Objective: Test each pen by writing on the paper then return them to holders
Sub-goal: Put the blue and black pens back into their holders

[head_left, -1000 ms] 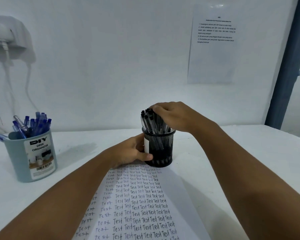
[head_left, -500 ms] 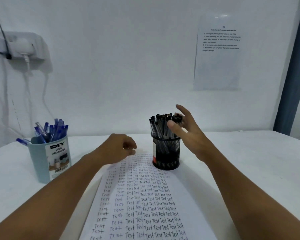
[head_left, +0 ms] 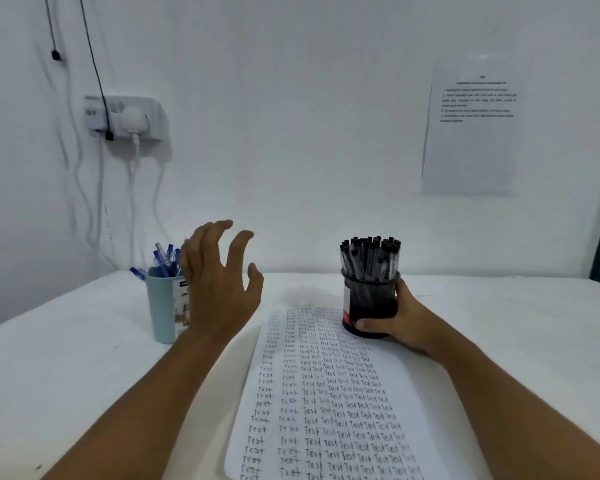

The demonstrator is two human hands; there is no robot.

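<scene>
White wall behind, with a power socket [head_left: 125, 116] and a printed notice [head_left: 471, 133]; white desk [head_left: 66, 358] below.

Item 1: paper [head_left: 329, 403], flat on the desk between the two forearms, filled with columns of handwritten "Test". Thin and limp by the look of it; likely to slide unless pinned.

Item 2: black mesh holder [head_left: 369, 306], upright on the paper's far corner, packed with black-capped pens [head_left: 369, 258]. Right hand [head_left: 400, 320] wraps its lower wall, fingers behind, thumb across the front near the base. Rigid wire, probably light, top-heavy with its load; best gripped low on the wall, as now.

Item 3: blue holder [head_left: 163, 306], labelled, just beyond and outward of the left hand, partly hidden by it; stands on the desk off the paper. Blue pens [head_left: 165, 259] lean out of its mouth. Smooth plastic, likely slippery; a full wrap at mid-height would suit.

Item 4: left hand [head_left: 219, 282], raised above the desk, fingers spread and loosely bent, holding nothing.

Pens: slim, stiff, light; take by the barrel.
</scene>
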